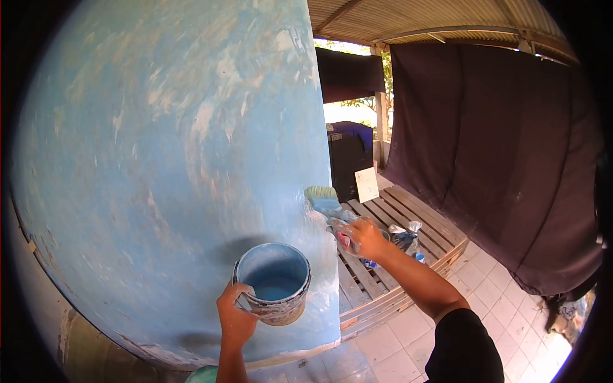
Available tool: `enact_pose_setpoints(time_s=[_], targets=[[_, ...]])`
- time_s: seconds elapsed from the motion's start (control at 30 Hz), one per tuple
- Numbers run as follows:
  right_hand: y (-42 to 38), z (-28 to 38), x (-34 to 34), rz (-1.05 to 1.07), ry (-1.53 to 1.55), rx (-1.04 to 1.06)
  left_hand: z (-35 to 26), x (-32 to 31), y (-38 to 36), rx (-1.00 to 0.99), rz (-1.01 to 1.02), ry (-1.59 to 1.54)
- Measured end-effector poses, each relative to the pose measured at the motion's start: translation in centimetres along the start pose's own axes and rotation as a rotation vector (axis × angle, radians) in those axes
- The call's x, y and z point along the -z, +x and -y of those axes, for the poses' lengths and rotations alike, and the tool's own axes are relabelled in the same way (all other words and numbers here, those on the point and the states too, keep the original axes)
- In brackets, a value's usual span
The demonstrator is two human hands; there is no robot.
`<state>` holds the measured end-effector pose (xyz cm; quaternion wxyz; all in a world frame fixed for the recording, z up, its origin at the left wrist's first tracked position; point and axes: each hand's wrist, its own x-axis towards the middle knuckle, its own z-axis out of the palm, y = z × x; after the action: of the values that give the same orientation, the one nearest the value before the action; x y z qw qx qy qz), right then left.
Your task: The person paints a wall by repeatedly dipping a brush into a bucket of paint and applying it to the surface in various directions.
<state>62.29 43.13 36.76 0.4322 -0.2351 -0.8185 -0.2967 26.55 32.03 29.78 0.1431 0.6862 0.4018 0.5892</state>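
My left hand is closed on the rim and side of a paint-crusted bucket, held nearly upright in front of the wall. Light blue paint lies in its bottom. Up and to the right, my right hand is wrapped round the handle of a wide paintbrush. Blue paint coats its head and handle, and the bristles appear to rest on the wall near its right edge. The wall is streaked light blue, with paler patches showing through.
Beyond the wall's edge stands a low slatted wooden platform, holding plastic bags, a pale board and a black case. A dark cloth hangs at right. Tiles cover the floor; a green container sits low.
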Motion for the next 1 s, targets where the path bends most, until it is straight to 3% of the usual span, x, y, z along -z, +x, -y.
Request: enact_pose_setpoints(time_s=[0.07, 0.13, 0.2, 0.3, 0.37, 0.4, 0.5, 0.67, 0.73, 0.8, 0.9, 0.97, 1.0], targets=[[0.4, -0.3, 0.3, 0.060, 0.035, -0.057, 0.0, 1.0, 0.0, -0.007, 0.010, -0.013], [5.5, -1.3, 3.1, -0.234, 0.338, -0.128, 0.4, 1.7, -0.4, -0.028, 0.029, -0.005], [9.8, -2.0, 4.2, -0.429, 0.363, -0.103, 0.6, 2.1, -0.7, -0.024, 0.049, 0.014], [13.2, -1.5, 4.1, -0.422, 0.327, -0.181, 1.1, 2.4, -1.5, -0.013, 0.033, 0.021], [13.7, -0.9, 2.0, -0.457, 0.086, -0.007, 1.4, 2.6, -2.8, 0.020, 0.010, 0.007], [12.7, -0.5, 0.1, -0.403, 0.196, -0.019, 1.6, 2.7, -3.0, 0.057, -0.005, -0.004], [7.9, 4.6, -5.2, -0.180, 0.153, 0.032, 1.2, 5.0, -3.8, 0.129, -0.043, -0.011], [4.7, 10.3, -9.8, 0.452, 0.350, 0.057, 0.8, 9.1, -4.4, 0.149, -0.067, 0.048], [8.2, 9.3, -9.0, 0.415, 0.393, -0.065, 0.8, 10.3, -4.0, 0.103, -0.068, 0.067], [12.1, 7.6, -7.6, 0.148, 0.314, 0.073, 1.8, 11.0, -4.0, 0.068, -0.087, 0.060], [17.6, 5.6, -3.5, 0.058, 0.182, 0.088, 2.8, 10.6, -3.7, 0.050, -0.117, 0.032], [19.9, 4.5, -2.3, -0.236, -0.041, 0.140, 2.6, 10.2, -2.9, 0.084, -0.122, 0.022], [20.1, 4.1, -2.4, -0.232, -0.046, 0.143, 2.5, 10.0, -2.3, 0.083, -0.123, 0.015]])
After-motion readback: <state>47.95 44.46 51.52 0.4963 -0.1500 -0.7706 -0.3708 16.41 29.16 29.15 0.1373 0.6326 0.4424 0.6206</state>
